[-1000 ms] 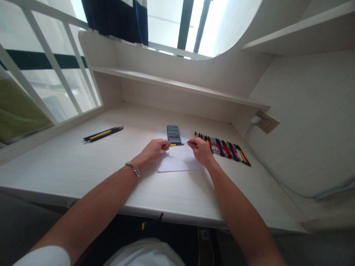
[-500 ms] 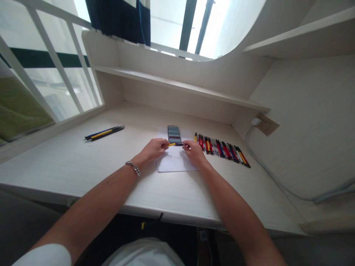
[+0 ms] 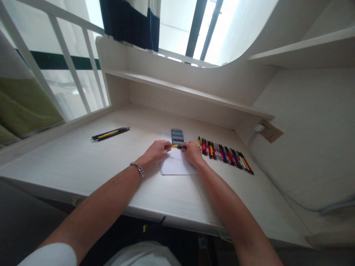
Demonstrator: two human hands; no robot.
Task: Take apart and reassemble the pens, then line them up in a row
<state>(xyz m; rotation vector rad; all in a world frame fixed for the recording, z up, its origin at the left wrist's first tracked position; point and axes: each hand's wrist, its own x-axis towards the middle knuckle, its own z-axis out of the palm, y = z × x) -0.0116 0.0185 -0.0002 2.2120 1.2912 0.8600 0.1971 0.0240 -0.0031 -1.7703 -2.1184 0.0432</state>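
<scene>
My left hand (image 3: 158,150) pinches the yellow end of a yellow and black pen (image 3: 175,146), and my right hand (image 3: 192,152) grips its dark end. Both hands hover over a white sheet of paper (image 3: 177,166) on the desk (image 3: 83,162). A phone (image 3: 177,136) lies just beyond the pen at the sheet's far edge. To the right of my right hand lies a row of several red, blue, yellow and black pens (image 3: 224,153).
Three pens (image 3: 111,133) lie together at the desk's far left. A shelf (image 3: 183,90) runs along the back. A wall socket (image 3: 267,130) with a plug and a cable (image 3: 291,192) is at the right. A railing (image 3: 63,62) stands on the left.
My right hand has slid left along the pen toward my left hand, so the two hands are closer together. The view has shifted a little.
</scene>
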